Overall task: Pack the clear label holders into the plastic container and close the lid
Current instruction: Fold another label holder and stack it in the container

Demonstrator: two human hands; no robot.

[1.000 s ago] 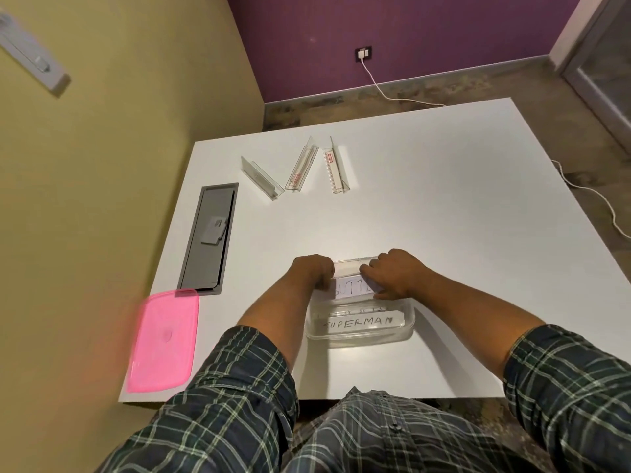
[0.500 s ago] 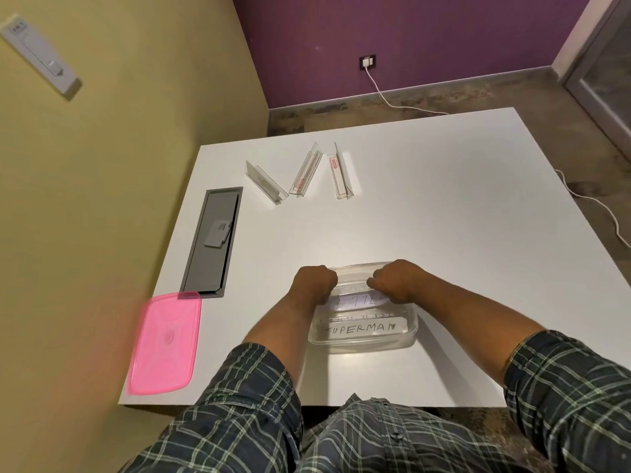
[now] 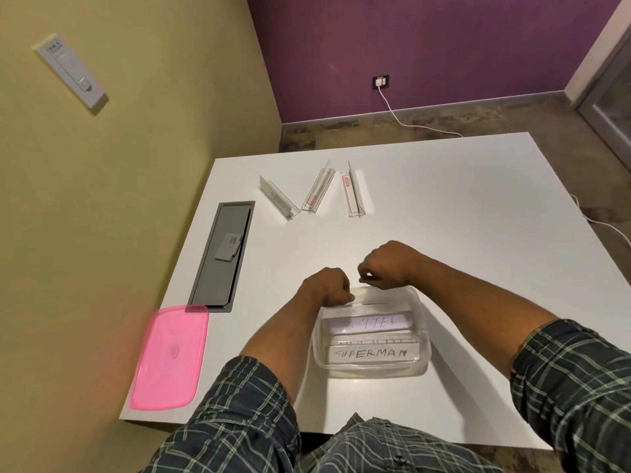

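head view: my left hand [image 3: 326, 287] was curled at the far left rim of the plastic container [image 3: 421, 322], gripping a clear holder [image 3: 370, 298] there; my right hand [image 3: 386, 264] hovered just beyond, fingers curled, grasp unclear; three label holders [image 3: 316, 192] lay farther back; pink lid [image 3: 169, 358] at the table's left edge

We have one view only, from a wide-angle camera worn on the head, looking forward and steeply down. It sits close above the hands [image 3: 358, 281], which fall near the middle of the frame, with the plaid sleeves [image 3: 573, 380] at the bottom edge. Beyond the hands the white surface [image 3: 478, 216] stretches away to the floor [image 3: 478, 117] and wall corner.
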